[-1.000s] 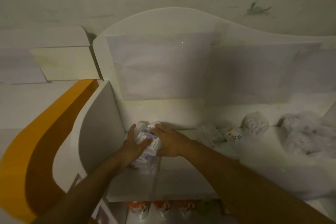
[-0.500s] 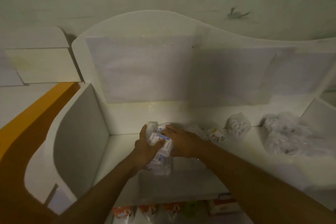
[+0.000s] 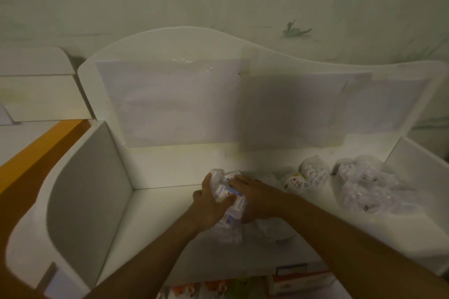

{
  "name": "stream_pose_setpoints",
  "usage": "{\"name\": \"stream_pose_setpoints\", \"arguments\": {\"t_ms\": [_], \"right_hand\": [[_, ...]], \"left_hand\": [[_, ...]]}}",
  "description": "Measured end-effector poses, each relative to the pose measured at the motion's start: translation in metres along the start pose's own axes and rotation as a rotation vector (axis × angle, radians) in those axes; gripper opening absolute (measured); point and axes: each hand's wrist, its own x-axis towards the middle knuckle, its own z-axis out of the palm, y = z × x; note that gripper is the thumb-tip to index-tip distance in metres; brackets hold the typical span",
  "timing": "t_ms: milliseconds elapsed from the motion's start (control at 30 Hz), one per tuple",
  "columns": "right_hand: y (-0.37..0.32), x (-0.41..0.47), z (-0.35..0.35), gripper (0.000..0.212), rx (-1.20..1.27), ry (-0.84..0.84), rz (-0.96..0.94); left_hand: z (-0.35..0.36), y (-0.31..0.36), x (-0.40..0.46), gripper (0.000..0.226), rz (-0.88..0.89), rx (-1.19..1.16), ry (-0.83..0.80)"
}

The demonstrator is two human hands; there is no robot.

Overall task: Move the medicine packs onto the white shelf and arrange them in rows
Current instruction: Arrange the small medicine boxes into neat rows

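Across the middle of the frame I see the white shelf, a smooth painted board with a wavy-topped back panel and a rounded side wall at left. Both of my hands meet at centre on a bundle of medicine packs, small white cartons with blue print wrapped in clear, crinkled plastic. My left hand curls its fingers round the bundle's left side, thumb laid over the front carton; my right hand lies over the right side, fingers close together and bent onto the top. The bundle rests on the shelf board, its lower wrapped end reaching toward the front edge.

Right of my hands lie more wrapped packs and a bigger heap of crumpled clear bags in the right corner, which crowd that end. One small pack there carries red and dark print, too blurred to read. Pale sheets are taped flat on the back panel. An orange band runs along the left edge. Below the board, at lower centre, orange and green packets peep out. Writing on the cartons is not legible to me.
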Motion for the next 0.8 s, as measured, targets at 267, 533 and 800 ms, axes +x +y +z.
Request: {"name": "stream_pose_setpoints", "arguments": {"t_ms": [267,533,800], "right_hand": [[-0.013,-0.019,-0.022,0.115,0.043,-0.013,0.021],[-0.027,-0.015,-0.012,0.088,0.052,0.117,0.049],[-0.018,-0.019,-0.024,0.075,0.093,0.156,0.053]], "left_hand": [[-0.054,0.007,0.022,0.049,0.181,0.234,0.064],[-0.058,-0.004,0.025,0.082,0.339,0.252,-0.283],[-0.078,-0.006,0.025,0.080,0.318,0.139,-0.203]]}}
